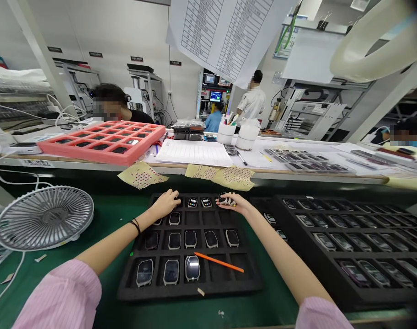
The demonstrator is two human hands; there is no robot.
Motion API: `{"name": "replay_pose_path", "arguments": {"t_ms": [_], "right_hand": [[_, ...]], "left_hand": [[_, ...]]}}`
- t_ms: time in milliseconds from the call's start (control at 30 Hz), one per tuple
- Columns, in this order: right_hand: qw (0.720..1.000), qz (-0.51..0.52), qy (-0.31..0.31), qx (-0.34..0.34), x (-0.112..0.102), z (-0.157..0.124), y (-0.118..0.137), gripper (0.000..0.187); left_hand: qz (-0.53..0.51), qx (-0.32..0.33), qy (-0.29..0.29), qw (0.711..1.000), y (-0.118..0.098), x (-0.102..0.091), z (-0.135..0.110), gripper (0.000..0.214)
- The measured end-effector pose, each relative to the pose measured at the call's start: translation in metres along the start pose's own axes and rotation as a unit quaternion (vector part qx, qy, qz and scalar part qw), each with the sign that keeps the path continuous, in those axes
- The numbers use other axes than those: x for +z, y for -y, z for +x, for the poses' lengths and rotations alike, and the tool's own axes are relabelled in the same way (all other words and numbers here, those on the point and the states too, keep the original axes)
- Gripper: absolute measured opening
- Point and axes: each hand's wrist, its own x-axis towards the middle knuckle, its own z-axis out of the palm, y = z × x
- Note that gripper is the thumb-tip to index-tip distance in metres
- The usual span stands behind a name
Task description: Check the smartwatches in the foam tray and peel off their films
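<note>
A black foam tray (229,285) with a grid of pockets lies on the green mat in front of me, and several pockets hold smartwatch bodies (192,267). My left hand (167,202) rests at the tray's far left row, fingers curled over a pocket; what they hold, if anything, is hidden. My right hand (231,202) is at the far right of the same row, fingers closed on a dark watch body (224,198). Two watch bodies with lit screens (199,202) sit between my hands. An orange stick (218,262) lies across the lower pockets.
A second black tray (318,265) full of watch bodies sits to the right. A small grey fan (44,218) stands left. Behind, a shelf carries a pink tray (102,153), papers (194,153), white cups (248,137) and yellow sticker sheets (234,178). Other people work beyond.
</note>
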Motion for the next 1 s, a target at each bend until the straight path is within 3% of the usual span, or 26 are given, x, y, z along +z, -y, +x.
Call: {"name": "replay_pose_path", "arguments": {"t_ms": [233,433,600,767,1000], "right_hand": [[0.991,-0.123,-0.041,-0.015,0.003,0.028,-0.004,0.014],[0.984,-0.153,-0.049,-0.075,-0.003,0.011,0.004,0.024],[0.984,-0.17,0.01,-0.06,0.027,-0.016,-0.018,0.019],[0.98,-0.19,0.051,-0.034,0.054,-0.023,-0.041,0.021],[0.964,-0.239,0.004,-0.119,0.032,-0.015,-0.024,0.019]], "left_hand": [[0.007,0.002,0.0,1.0,0.001,0.001,-0.001,0.02],[0.007,0.005,-0.001,1.0,0.001,0.0,0.0,0.021],[0.0,0.007,0.002,1.0,0.0,-0.001,0.0,0.021],[0.001,0.002,-0.003,1.0,0.0,-0.001,-0.001,0.021],[0.001,0.003,-0.006,1.0,0.0,0.0,-0.001,0.022]]}}
